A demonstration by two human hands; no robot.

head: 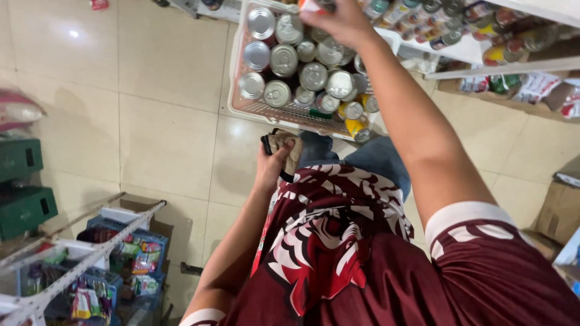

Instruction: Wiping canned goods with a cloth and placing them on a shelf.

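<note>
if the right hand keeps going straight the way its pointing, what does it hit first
Probably the cans on the white shelf. The right hand reaches up and away over the basket of cans, already holding something red and white at the frame's top edge. Depth is unclear, and what lies beyond the edge cannot be seen.

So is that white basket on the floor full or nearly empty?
Nearly full: cans stand packed side by side across the basket, hiding most of its bottom.
</note>
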